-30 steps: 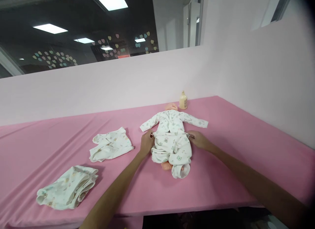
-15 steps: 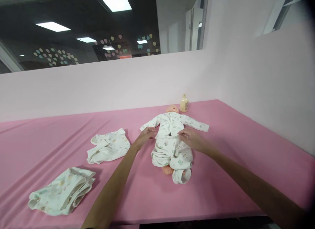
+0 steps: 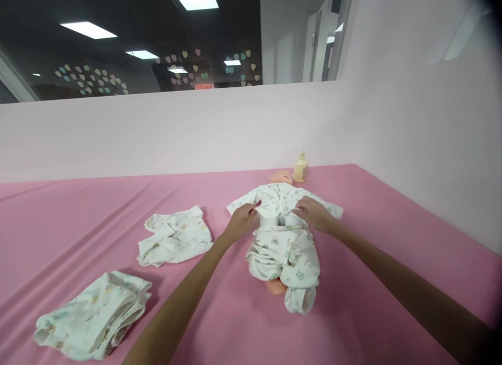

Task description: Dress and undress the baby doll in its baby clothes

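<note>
Top (image 3: 270, 197): now lifted above trousers (image 3: 284, 252); doll (image 3: 289, 220) accessible between. Left hand (image 3: 241, 221), right hand (image 3: 317, 214): each pinched closed, gripping top.

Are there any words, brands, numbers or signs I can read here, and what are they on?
Nothing can be read for certain.
Pump bottle: small dark print on its side, too small and blurred to read.
Red patch in the window: too blurred to tell whether it holds writing.
Patterned top and trousers on the doll: small printed motifs, no readable words.
</note>
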Demonstrator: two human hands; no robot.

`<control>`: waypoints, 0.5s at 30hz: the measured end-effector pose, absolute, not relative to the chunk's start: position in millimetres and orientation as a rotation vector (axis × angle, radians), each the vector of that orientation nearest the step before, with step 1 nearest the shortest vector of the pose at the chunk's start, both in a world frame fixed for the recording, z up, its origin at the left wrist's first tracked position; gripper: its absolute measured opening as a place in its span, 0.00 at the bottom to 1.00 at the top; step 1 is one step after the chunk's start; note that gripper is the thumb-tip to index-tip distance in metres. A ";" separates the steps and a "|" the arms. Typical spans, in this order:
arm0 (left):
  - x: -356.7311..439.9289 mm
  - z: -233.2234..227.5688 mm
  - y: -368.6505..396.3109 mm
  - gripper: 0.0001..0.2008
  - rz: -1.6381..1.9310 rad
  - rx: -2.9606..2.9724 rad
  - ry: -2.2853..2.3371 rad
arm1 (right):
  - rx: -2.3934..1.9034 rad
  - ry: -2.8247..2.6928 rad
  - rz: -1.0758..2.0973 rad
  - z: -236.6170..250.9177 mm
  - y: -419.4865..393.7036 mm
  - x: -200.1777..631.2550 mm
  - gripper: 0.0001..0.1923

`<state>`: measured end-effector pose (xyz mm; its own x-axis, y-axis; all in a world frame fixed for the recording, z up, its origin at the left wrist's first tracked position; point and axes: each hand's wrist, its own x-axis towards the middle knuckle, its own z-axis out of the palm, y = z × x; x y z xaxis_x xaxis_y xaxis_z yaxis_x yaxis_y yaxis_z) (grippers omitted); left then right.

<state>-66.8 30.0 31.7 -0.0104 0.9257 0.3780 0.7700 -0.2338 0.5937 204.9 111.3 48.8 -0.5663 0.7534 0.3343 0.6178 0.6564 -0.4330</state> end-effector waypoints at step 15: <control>-56.7 -0.8 103.3 0.06 0.939 1.741 2.306 | -1.511 -2.028 0.063 18.2 181.1 211.2 0.14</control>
<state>-56.7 103.3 -0.8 -0.3398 0.8994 0.2751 0.8357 0.1546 0.5269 211.2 181.1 18.2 -0.1697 0.8853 0.4330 0.8566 0.3498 -0.3794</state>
